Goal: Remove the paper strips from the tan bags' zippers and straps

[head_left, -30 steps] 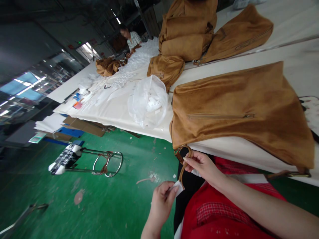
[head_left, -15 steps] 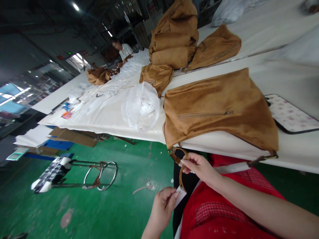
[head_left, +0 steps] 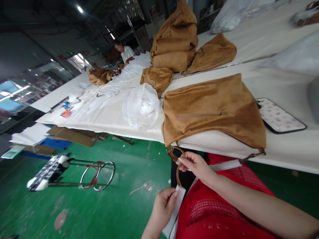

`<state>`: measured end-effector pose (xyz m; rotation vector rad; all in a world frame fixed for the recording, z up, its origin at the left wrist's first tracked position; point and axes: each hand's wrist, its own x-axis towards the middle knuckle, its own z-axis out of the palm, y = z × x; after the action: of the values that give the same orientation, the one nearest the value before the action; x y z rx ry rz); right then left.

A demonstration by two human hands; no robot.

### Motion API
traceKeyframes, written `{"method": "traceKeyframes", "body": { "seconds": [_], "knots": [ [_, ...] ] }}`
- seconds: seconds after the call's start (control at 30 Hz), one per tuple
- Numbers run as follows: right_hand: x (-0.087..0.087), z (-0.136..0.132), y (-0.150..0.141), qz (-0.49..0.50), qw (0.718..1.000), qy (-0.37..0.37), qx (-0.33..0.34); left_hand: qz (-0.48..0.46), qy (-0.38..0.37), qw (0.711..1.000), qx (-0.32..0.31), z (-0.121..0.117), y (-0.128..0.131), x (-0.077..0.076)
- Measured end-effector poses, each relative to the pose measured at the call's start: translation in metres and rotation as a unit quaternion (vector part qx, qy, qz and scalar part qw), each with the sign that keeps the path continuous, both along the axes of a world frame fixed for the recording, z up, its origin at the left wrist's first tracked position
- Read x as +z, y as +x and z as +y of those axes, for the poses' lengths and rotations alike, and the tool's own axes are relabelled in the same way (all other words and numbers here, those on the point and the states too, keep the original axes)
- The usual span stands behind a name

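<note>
A tan suede bag (head_left: 211,109) lies flat on the white table (head_left: 274,149), its zipper facing up. Its brown strap (head_left: 177,166) hangs over the table's front edge. My right hand (head_left: 195,165) pinches that strap just below the edge, fingers closed. Lower down, my left hand (head_left: 163,204) is closed on a strip of white paper (head_left: 175,209) next to the strap's lower loop. A red garment (head_left: 214,205) covers my lap beneath both hands.
A clear plastic bag of white scraps (head_left: 142,106) sits left of the bag. More tan bags are stacked (head_left: 174,46) behind. A patterned flat pad (head_left: 279,116) lies to the right. A toppled stool (head_left: 72,171) rests on the green floor. Another person (head_left: 124,51) works at the far end.
The view has swung slightly, shifting the table and bag left and up. The white paper in my left hand now hangs longer. Both hands stay on strap and paper.
</note>
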<state>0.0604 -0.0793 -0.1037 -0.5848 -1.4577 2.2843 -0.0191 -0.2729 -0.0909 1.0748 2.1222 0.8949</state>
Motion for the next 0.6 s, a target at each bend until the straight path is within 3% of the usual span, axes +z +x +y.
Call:
{"method": "traceKeyframes", "body": {
  "seconds": [0.13,0.3,0.53,0.6],
  "knots": [
    [0.001,0.001,0.001,-0.005,1.0,-0.01,0.002,0.029,-0.002,0.999,0.015,0.004,0.0,0.005],
    [0.003,-0.001,0.001,-0.026,0.999,-0.03,0.001,0.086,0.025,0.993,0.081,0.01,-0.007,0.006],
    [-0.019,-0.016,-0.02,-0.062,0.996,0.036,0.057,0.121,0.094,0.982,0.113,0.025,-0.021,-0.001],
    [-0.021,-0.015,-0.027,-0.07,0.994,0.01,0.078,0.155,0.12,0.971,0.138,0.028,-0.026,0.0]
  ]
}}
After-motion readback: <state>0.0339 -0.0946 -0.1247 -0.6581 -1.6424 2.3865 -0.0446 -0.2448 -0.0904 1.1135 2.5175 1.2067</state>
